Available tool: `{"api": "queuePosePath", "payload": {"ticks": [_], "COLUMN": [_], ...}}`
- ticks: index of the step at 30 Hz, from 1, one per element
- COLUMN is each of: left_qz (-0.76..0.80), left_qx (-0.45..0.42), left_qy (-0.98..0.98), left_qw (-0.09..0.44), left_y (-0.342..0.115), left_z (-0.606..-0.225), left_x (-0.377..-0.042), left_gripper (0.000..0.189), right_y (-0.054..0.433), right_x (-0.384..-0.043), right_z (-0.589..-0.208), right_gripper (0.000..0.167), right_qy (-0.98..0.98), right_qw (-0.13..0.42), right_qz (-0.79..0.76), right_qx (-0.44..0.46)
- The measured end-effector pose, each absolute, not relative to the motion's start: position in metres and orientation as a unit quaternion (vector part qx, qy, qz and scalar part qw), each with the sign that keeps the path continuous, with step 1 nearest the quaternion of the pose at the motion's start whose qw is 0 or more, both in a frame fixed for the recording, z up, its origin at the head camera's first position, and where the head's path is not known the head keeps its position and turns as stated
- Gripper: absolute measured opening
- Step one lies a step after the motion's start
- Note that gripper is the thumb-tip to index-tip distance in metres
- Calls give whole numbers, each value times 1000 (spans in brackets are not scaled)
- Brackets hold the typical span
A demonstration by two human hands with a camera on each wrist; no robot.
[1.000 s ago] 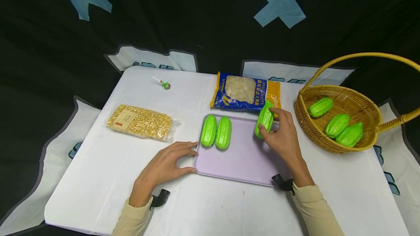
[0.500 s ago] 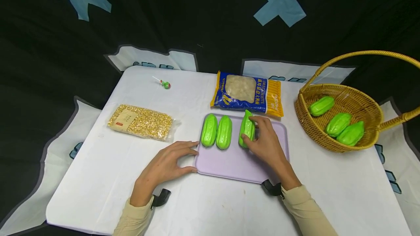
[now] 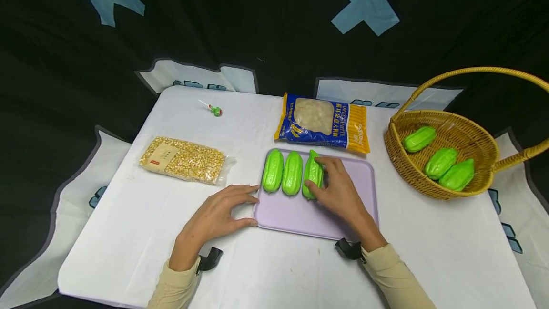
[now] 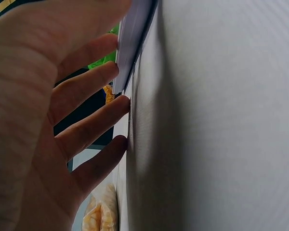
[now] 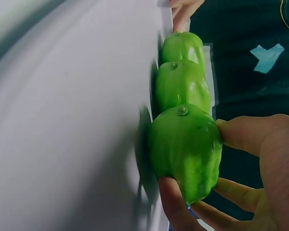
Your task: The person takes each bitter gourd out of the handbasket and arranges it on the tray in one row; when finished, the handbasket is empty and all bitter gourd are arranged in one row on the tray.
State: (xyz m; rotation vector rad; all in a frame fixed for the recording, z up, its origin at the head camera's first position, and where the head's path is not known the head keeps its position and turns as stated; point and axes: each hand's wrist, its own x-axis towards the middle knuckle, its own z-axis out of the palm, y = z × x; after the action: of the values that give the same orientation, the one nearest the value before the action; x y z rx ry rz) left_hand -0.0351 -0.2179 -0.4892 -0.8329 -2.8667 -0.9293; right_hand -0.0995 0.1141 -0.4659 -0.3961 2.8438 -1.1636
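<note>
On the lilac tray, two shiny green bitter melons lie side by side, pointing away from me. My right hand pinches a third bitter melon between thumb and fingers, just right of that pair. In the right wrist view this bitter melon sits close over the tray, its rounded end facing the camera. My left hand has its fingers spread and nearly straight, with fingertips and thumb at the tray's left edge. The left wrist view shows fingers reaching to the tray rim.
A wicker basket with a tall handle holds three more bitter melons at the right. Behind the tray lies a blue and yellow pasta bag. Left of it are a corn kernel pack and a small lollipop.
My right hand has carried the third bitter melon left across the tray and brought it near the other two. My left hand has stayed at the tray's edge.
</note>
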Motion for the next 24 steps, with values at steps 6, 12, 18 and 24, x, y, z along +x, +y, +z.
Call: {"api": "queuePosePath", "payload": {"ticks": [6,12,18,24], "left_qz": [-298,-296,-296,-296], "left_qx": [-267,-266,-267,-269], "left_qy": [-916,-917,-917,-916], "left_qw": [6,8,10,11], "left_y": [-218,-218,-219,-218], "left_z": [-490,-490,-491,-491], "left_x": [-35,-35,-35,-35], "left_gripper": [51,51,51,51], "right_y": [111,111,111,117], "right_x": [-98,-97,-96,-99], "right_z": [-466,-466,-465,-461], "right_gripper": [71,73,76,74], "right_qy": [924,926,927,932], "right_qw": [29,27,33,37], "right_qz": [-357,-349,-346,-337], "right_qx": [-133,-143,-141,-131]}}
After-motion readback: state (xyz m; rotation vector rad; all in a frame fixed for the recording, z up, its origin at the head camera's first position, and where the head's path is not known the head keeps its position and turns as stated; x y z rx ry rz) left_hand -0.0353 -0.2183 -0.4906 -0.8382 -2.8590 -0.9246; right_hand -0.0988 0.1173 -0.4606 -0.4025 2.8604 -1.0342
